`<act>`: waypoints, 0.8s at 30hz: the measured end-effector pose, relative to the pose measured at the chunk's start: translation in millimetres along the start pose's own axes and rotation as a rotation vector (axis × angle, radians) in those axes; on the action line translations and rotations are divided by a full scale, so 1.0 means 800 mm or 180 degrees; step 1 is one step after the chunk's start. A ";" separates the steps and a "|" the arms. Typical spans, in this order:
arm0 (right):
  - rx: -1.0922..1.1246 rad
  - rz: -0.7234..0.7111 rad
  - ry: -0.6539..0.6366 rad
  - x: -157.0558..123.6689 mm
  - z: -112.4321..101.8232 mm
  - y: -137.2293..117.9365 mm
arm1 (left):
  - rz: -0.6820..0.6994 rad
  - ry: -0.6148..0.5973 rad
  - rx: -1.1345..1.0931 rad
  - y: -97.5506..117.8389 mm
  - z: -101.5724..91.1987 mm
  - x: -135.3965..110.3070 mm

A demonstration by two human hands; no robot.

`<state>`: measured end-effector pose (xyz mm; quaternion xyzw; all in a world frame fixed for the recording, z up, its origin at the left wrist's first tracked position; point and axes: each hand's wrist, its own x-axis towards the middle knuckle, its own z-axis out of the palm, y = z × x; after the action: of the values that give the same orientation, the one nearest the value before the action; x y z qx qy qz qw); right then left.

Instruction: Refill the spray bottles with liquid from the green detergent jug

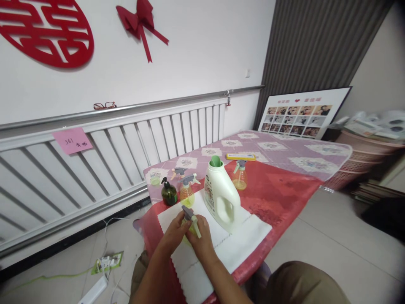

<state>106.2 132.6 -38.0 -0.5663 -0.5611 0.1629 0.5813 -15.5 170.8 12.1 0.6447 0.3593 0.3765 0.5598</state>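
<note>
Left hand (176, 231): closed on the spray bottle, thumb and fingers near its neck.
Right hand (204, 237): wrapped round the same bottle from the other side.
Spray bottle (189, 213): between both hands, above the white cloth (249, 238); its grey head shows, its body mostly hidden by fingers.
White jug (223, 196): upright on the white cloth, just beyond the right hand, with a green cup (215, 161) in its mouth.
Beyond the left hand: a yellowish sprayer (187, 195) and, beside it, a dark pump bottle (169, 194).
Past the jug: another sprayer (240, 180) on the red cloth (276, 188), near a flat yellow case (241, 157).
</note>
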 end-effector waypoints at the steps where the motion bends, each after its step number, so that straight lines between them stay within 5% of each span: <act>1: 0.0000 0.0004 -0.0001 0.000 0.000 -0.001 | 0.0003 0.0024 -0.0009 -0.001 0.001 0.000; 10: -0.0059 0.0030 -0.0034 0.004 -0.002 -0.008 | 0.0227 0.1071 0.0046 -0.014 0.024 -0.001; 24: -0.0135 0.0081 -0.0142 0.005 -0.002 -0.008 | 0.0136 0.0515 0.0239 -0.016 0.002 -0.001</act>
<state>105.8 133.6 -30.3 -0.5818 -0.5700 0.1710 0.5544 -15.1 170.9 -0.6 0.6403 0.4034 0.4255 0.4963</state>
